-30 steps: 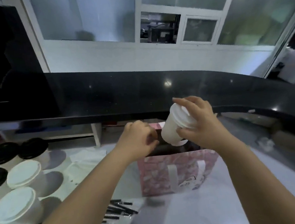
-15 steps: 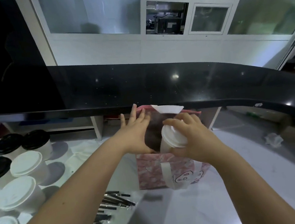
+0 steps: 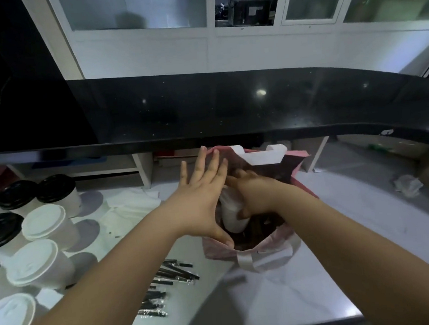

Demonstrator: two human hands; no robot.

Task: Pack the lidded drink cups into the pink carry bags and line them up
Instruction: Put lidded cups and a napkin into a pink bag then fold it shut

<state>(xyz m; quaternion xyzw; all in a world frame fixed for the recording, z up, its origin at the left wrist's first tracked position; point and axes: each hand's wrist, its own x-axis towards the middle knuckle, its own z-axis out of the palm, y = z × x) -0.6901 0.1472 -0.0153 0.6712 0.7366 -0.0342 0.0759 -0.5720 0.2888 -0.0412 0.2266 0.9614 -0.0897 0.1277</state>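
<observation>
Gripping a white cup (image 3: 232, 214) from above, the right hand (image 3: 256, 195) is down inside the mouth of the pink bag (image 3: 275, 244). Its fingers curl round the cup's upper part, w/ the thumb tip showing against the white wall on the near side. Cup sits mostly below the bag rim, roughly upright (lid is under the palm and the base is hidden, so can't tell if it touches bottom).

Just left of the grip, the left hand (image 3: 201, 197) is flat & open, fingers straight and spread, pressed against the bag's left side. Its thumb rests on the near-left rim and its fingertips reach the far-left corner.

Beyond the grip, the bag's far white handle (image 3: 262, 155) stands up. Nearer than the grip, the other handle (image 3: 253, 262) flops over the bag's front onto the white counter (image 3: 321, 269).

Well left of the grip stands a cluster of more cups, some w/ white lids (image 3: 43, 224), some w/ black lids (image 3: 54, 185). Near-left of the grip, betw. those cups and the bag, lies a heap of wrapped black straws (image 3: 166, 278). Left of the grip & a bit farther back, flat white napkins (image 3: 131, 203) lie on the counter. Well right of the grip is a crumpled paper (image 3: 406, 184). Above & beyond it all runs a black ledge (image 3: 229, 104).
</observation>
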